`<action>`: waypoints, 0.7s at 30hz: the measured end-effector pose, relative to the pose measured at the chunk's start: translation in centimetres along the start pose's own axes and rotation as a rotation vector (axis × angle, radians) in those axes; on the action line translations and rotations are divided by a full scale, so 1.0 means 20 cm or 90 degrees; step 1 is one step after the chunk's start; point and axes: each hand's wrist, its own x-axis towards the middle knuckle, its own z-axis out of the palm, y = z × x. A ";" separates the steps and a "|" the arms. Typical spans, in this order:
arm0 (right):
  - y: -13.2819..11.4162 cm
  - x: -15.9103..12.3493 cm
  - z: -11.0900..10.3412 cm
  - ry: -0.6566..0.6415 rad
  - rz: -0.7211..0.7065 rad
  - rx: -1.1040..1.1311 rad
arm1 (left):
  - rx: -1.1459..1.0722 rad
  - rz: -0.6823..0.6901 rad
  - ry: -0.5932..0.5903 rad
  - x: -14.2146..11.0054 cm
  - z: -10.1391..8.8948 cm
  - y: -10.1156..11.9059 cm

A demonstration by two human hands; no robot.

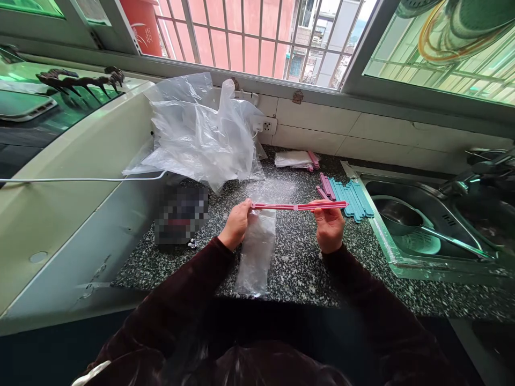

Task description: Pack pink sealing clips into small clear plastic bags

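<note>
My left hand pinches one end of a long pink bag sealing clip, along with the top of a clear plastic bag. The bag hangs or lies flat below the clip, over the speckled counter. On the other end of the clip my right hand is closed, with the clip's tip sticking out past the fingers. The clip is opened out into one long strip, its hinge near the middle. Close behind my right hand lie several blue sealing clips and a few pink clips.
A heap of clear plastic bags stands at the back left. Folded bags with pink clips lie by the wall. A blurred dark object is left of my hands. At right is a sink with a pan. A white cable crosses at left.
</note>
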 end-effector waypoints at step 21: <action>0.06 -0.02 -0.01 -0.009 0.040 -0.017 | 0.029 0.061 -0.007 0.03 -0.03 -0.01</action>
